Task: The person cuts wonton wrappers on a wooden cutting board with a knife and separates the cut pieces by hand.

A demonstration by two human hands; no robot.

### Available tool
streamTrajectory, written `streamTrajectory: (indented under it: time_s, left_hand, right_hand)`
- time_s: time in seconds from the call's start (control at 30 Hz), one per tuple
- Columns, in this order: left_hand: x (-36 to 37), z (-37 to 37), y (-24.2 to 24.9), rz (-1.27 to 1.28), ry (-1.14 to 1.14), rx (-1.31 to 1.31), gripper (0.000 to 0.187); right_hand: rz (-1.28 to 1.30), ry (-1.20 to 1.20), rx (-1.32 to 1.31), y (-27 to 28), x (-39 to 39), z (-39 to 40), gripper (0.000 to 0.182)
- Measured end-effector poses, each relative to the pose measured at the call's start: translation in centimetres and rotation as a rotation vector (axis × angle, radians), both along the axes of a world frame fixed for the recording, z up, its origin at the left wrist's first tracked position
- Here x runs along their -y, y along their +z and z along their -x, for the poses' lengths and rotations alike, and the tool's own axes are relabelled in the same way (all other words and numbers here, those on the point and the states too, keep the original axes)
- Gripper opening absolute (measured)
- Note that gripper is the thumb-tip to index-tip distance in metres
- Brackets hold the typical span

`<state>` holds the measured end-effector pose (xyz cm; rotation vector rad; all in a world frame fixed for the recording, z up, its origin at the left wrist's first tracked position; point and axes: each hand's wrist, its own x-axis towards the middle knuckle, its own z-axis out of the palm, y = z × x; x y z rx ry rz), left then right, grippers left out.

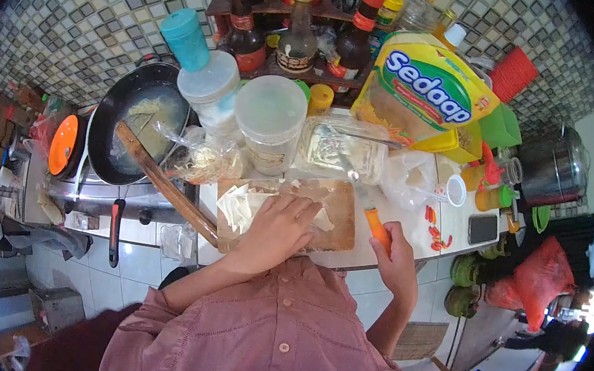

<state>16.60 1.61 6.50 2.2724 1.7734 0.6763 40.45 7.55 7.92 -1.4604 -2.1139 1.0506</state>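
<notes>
My left hand lies flat with fingers stretched out over thin pale dough sheets, which rest on a wooden cutting board. Part of the sheets is hidden beneath the palm. To the right of the board, my right hand is closed round the orange handle of a metal-ended utensil. Its metal end points away from me, overlapping the near edge of a clear rectangular tub smeared with a pale creamy residue. I cannot tell whether the utensil is a knife or a spoon.
A wok with a wooden handle sits on the stove at left. Lidded tubs, a bag of noodles and a yellow Sedaap pack stand behind the board. Red chillies and a phone lie at right.
</notes>
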Motion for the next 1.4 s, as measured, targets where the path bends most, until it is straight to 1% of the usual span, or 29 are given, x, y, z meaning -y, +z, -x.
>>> streamTrajectory:
  time_s: [0.03, 0.1, 0.13, 0.2, 0.27, 0.33, 0.43, 0.5, 0.6, 0.67, 0.73, 0.8, 0.83, 0.9, 0.93, 0.97, 1.0, 1.03, 1.07, 1.13, 1.17, 1.27, 1.4]
  left_hand:
    - [-0.4, -0.6, -0.2, -0.004, -0.009, 0.006, 0.049]
    - [-1.1, -1.5, -0.6, 0.09, -0.026, -0.068, 0.049]
    - [-1.2, -1.7, -1.0, 0.087, -0.037, -0.063, 0.049]
    - [-1.5, -2.0, -1.9, 0.045, -0.037, -0.146, 0.046]
    - [-1.6, -2.3, -2.0, 0.073, -0.047, -0.151, 0.045]
    - [-1.6, -2.5, -2.3, 0.103, -0.051, -0.158, 0.043]
    - [-1.3, -2.9, -3.1, 0.033, -0.044, -0.209, 0.04]
    - [-1.2, -3.3, -3.3, -0.091, -0.023, -0.273, 0.034]
    - [-1.3, -3.4, -2.6, -0.117, -0.021, -0.245, 0.03]
    - [-1.3, -3.6, -2.9, -0.126, 0.002, -0.246, 0.034]
    - [-1.3, -3.7, -2.9, -0.133, 0.023, -0.245, 0.037]
    - [-1.5, -3.2, -2.5, -0.159, 0.028, -0.183, 0.044]
    - [-1.6, -3.0, -2.5, -0.159, 0.027, -0.183, 0.044]
    - [-1.4, -2.4, -2.5, -0.105, -0.008, 0.063, 0.055]
    - [-1.3, -1.9, -2.2, -0.103, -0.004, 0.06, 0.055]
    - [-1.0, -1.4, -1.5, 0.013, 0.015, 0.305, 0.054]
    - [-0.7, -0.9, -0.8, 0.129, 0.035, 0.551, 0.053]
    - [-0.4, -0.3, -0.1, 0.131, 0.039, 0.549, 0.053]
    - [-0.1, 0.6, 0.5, 0.137, 0.101, 0.615, 0.051]
    - [0.9, 2.3, 1.2, 0.181, 0.255, 0.701, 0.048]
    - [1.4, 3.2, 1.3, 0.179, 0.265, 0.697, 0.048]
    - [2.6, 5.0, 1.7, 0.159, 0.377, 0.704, 0.047]
    - [3.5, 5.3, 2.3, 0.152, 0.417, 0.719, 0.048]
  right_hand:
    - [-0.015, -0.077, -0.044, 0.2, 0.1, -0.2, 0.022]
    - [-0.014, -0.123, -0.058, 0.4, 0.3, -0.6, 0.021]
    - [-0.008, -0.16, -0.08, 0.5, 0.4, -0.7, 0.021]
    - [-0.03, -0.17, -0.099, 0.2, 0.6, -0.8, 0.02]
    - [-0.047, -0.178, -0.124, -0.5, 0.8, -0.8, 0.02]
    - [0.029, -0.152, -0.227, -1.2, 0.7, -0.8, 0.019]
    - [0.098, -0.189, -0.238, -0.7, 0.7, 0.0, 0.022]
    - [0.081, -0.194, -0.261, -0.7, 0.5, 0.5, 0.022]
    - [0.064, -0.228, -0.284, -0.5, 0.3, 0.8, 0.022]
    - [0.063, -0.256, -0.287, -0.6, 0.1, 0.9, 0.021]
    - [0.021, -0.298, -0.359, -1.2, 0.0, 0.7, 0.021]
    - [0.012, -0.304, -0.321, -1.0, 0.0, 0.6, 0.021]
    - [0.006, -0.306, -0.288, -0.9, 0.0, 0.6, 0.02]
    - [0.007, -0.312, -0.295, -1.2, 0.1, 0.4, 0.02]
    - [0.008, -0.32, -0.302, -1.3, 0.1, 0.2, 0.02]
    - [0.012, -0.317, -0.304, -1.3, 0.1, 0.0, 0.02]
    - [0.023, -0.313, -0.235, -1.2, 0.1, -0.4, 0.02]
    - [0.034, -0.308, -0.165, -1.1, 0.0, -0.8, 0.021]
    - [0.037, -0.303, -0.166, -1.0, -0.1, -1.3, 0.021]
    - [0.012, -0.197, -0.069, -0.9, -0.1, -2.4, 0.021]
    - [0.015, -0.188, -0.073, -0.7, -0.1, -2.9, 0.021]
    - [0.024, -0.15, 0.057, -0.9, 0.2, -3.8, 0.022]
    - [0.082, -0.102, 0.103, -1.3, 0.6, -5.2, 0.022]
